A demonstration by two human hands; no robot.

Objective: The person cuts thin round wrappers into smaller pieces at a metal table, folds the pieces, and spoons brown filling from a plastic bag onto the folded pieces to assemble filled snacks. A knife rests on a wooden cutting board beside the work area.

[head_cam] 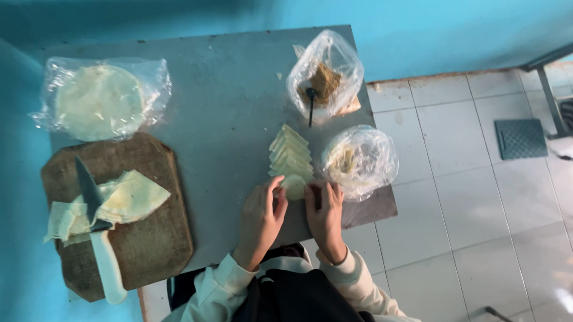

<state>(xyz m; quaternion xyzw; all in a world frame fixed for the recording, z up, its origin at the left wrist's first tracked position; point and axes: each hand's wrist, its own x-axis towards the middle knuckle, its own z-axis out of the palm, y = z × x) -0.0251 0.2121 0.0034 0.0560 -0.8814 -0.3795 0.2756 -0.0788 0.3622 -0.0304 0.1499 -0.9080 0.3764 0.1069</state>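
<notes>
At the table's (225,100) 5 o'clock edge, left hand (260,218) and right hand (324,217) pinch a small pale folded wrapper (294,186) between fingertips, both closed on it; how tight the pinch is, hard to tell, the fingers hide it. The piece sits at the 6 o'clock end of a row of folded pieces (291,153). Risks: squeezing too hard may tear the thin sheet or push filling out; a nudge toward 12 could knock the row askew. Covered bowl (360,161) lies close at 2 o'clock, so an elbow swing might bump it. Knife (97,227) on the cutting board (147,245) is well apart at 9.
</notes>
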